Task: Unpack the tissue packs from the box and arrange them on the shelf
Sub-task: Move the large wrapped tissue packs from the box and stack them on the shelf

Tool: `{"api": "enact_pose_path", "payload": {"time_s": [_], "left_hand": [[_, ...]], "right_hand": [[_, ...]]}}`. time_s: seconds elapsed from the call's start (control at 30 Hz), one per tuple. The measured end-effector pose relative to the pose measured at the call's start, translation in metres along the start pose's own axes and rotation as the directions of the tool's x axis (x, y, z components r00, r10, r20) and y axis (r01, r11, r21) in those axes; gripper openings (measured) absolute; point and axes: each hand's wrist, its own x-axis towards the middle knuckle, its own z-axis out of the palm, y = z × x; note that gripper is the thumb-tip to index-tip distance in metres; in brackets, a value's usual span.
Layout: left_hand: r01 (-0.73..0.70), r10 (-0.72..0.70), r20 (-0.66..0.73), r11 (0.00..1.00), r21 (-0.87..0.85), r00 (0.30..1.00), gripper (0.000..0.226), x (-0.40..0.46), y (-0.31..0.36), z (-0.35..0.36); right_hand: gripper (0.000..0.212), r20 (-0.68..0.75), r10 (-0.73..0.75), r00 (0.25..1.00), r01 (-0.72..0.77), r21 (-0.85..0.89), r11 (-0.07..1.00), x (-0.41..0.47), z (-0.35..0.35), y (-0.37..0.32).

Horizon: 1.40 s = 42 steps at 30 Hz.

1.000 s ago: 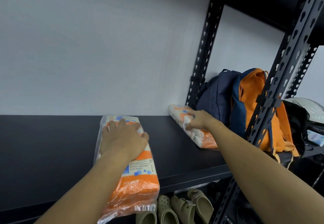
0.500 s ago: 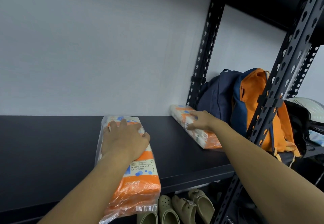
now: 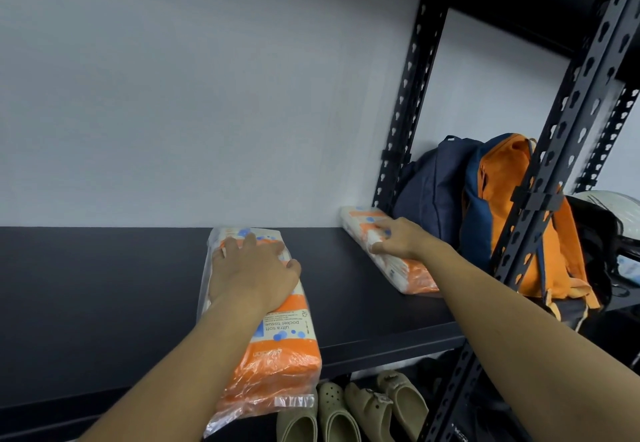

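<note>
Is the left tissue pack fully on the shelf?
No. The left tissue pack lies flat under the left hand, its near end overhanging the shelf edge.
</note>
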Motion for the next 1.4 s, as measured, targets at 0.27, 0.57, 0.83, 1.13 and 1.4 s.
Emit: {"api": "enact_pose_path", "payload": {"time_s": [0.27, 0.57, 0.83, 1.13, 1.4], "left_hand": [[0.022, -0.019, 0.032, 0.996, -0.091, 0.999, 0.049, 0.003, -0.003, -0.004], [-0.034, -0.049, -0.118, 0.788, -0.614, 0.992, 0.044, -0.020, -0.068, -0.057], [0.106, -0.165, -0.066, 0.844, -0.525, 0.984, 0.047, -0.061, -0.138, -0.025], [0.060, -0.079, -0.040, 0.933, -0.355, 0.996, 0.051, -0.057, -0.112, 0.008], [0.002, 0.005, 0.027, 0.967, -0.255, 1.000, 0.054, -0.026, -0.054, 0.029]], "right_hand": [[0.064, -0.165, -0.090, 0.982, 0.101, 0.065, 0.993, -0.061, -0.024, -0.042], [0.061, -0.074, -0.303, 0.950, 0.310, 0.128, 0.942, -0.133, -0.011, -0.141], [0.104, 0.044, -0.201, 0.979, 0.199, 0.050, 0.979, -0.172, 0.048, -0.229], [0.084, 0.097, -0.157, 0.983, 0.162, -0.048, 0.986, -0.164, 0.033, -0.177], [0.090, 0.099, -0.049, 0.994, 0.053, -0.037, 0.998, -0.137, 0.012, -0.097]]}}
